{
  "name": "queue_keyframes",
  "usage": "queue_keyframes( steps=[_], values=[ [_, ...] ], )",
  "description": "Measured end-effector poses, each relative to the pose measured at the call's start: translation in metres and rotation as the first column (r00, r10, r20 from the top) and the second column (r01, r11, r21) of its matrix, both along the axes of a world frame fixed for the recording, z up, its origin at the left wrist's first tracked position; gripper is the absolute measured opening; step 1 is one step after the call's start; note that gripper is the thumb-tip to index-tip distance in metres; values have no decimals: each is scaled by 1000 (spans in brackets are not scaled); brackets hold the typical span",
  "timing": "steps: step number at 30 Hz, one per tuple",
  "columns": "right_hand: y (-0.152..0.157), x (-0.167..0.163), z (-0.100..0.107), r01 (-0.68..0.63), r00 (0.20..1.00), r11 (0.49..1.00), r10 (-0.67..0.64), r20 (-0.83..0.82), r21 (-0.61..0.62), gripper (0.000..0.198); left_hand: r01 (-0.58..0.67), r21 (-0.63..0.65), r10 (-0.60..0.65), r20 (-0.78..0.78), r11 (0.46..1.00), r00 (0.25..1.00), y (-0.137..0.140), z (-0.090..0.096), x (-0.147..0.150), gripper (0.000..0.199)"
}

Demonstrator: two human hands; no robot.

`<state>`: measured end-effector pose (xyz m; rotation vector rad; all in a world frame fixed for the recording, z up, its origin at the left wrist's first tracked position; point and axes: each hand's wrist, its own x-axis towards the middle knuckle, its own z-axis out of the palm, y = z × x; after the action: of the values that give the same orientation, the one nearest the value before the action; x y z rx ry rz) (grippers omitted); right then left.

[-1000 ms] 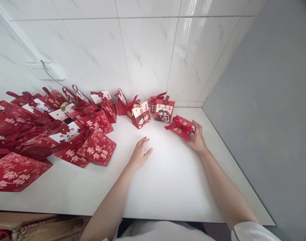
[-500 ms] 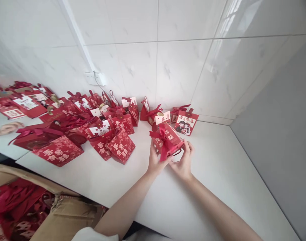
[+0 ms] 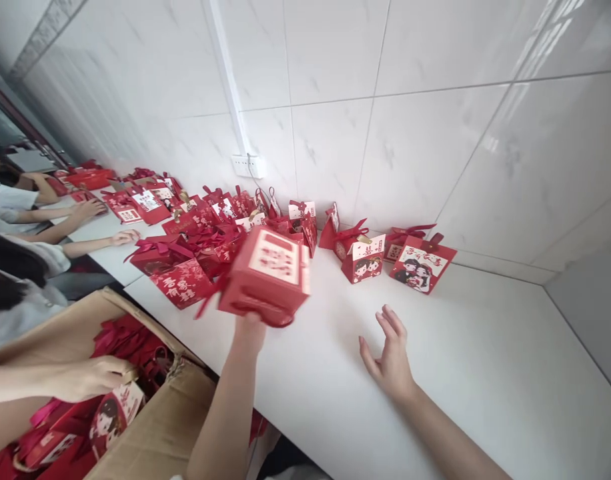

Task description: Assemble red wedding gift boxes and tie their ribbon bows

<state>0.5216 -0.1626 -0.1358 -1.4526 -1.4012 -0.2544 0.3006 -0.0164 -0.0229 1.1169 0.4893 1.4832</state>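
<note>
My left hand [image 3: 249, 332] grips a red gift box [image 3: 269, 270] from below and behind, lifted over the table; most of its fingers are hidden by the box. The box has a cream printed panel, a handle cord slot and a red ribbon trailing to its left. Over the white table [image 3: 330, 373], my right hand [image 3: 389, 357] is open and holds nothing, its fingers spread. Beyond it stand a small box with a cartoon couple [image 3: 368, 260] and a red box with a bride and groom print [image 3: 423, 265].
Many red favour boxes [image 3: 183, 283] crowd the table's left side along the tiled wall. At lower left is a cardboard carton [image 3: 150, 427] of red boxes, where another person's hand [image 3: 98, 379] holds one. Other people sit at the far left. A wall socket [image 3: 247, 165] is above.
My left hand has carried the red gift box leftward and turned it; my right hand has let go and opened. The view has swung left, and another person's arm now reaches into the carton.
</note>
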Motion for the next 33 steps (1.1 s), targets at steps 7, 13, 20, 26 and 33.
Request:
queue_keyframes(
  steps=[7,13,20,26,33],
  values=[
    [12,6,-10,-301,850,910,120,-514,-285,43,-130,-91,151,298,987,942,3,30,-49,73],
    [14,18,-21,-309,744,921,80,-664,-235,44,-171,-156,216,345,973,913,-8,13,-82,67],
    [18,24,-21,-327,622,926,62,-780,-187,44,-136,-234,222,398,963,890,-23,-20,-74,61],
    [20,25,-21,-327,615,926,58,-786,-188,43,-90,-177,160,440,980,884,-13,-32,-44,60],
    [20,25,-21,-327,611,924,48,-790,-196,42,-168,-194,194,119,966,974,-7,-49,-25,70]
  ],
)
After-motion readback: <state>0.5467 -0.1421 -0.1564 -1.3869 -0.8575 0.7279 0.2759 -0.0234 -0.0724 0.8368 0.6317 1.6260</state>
